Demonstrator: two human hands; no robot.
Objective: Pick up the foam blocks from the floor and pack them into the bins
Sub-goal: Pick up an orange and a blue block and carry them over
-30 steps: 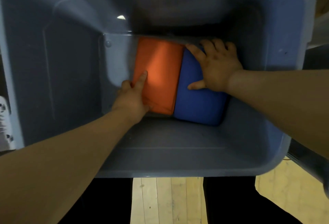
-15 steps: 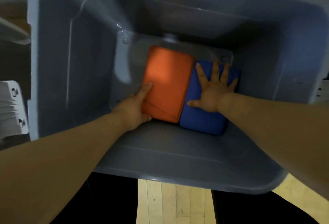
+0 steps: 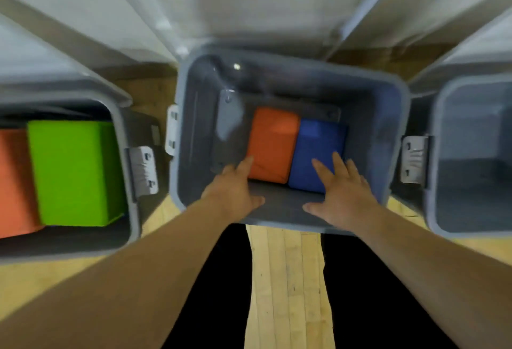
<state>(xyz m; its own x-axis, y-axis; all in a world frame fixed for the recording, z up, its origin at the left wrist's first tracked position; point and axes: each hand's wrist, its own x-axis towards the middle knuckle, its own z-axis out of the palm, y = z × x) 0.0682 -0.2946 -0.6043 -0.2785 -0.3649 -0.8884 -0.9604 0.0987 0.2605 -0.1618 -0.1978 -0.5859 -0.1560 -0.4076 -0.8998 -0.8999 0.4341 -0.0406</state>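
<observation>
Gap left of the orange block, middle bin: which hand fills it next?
Left, likely. The left hand is open and empty beside that gap; the right hand hangs across the middle bin, over the blue block.

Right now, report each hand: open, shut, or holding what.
Left hand: open, holding nothing, forefinger at the orange block.
Right hand: open, fingers spread over the blue block, holding nothing.

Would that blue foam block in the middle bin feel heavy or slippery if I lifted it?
The blue foam block is probably light for its bulk, being foam. Its flat, boxy faces suggest it will sit still, not roll. The matte surface looks grippy.
</observation>
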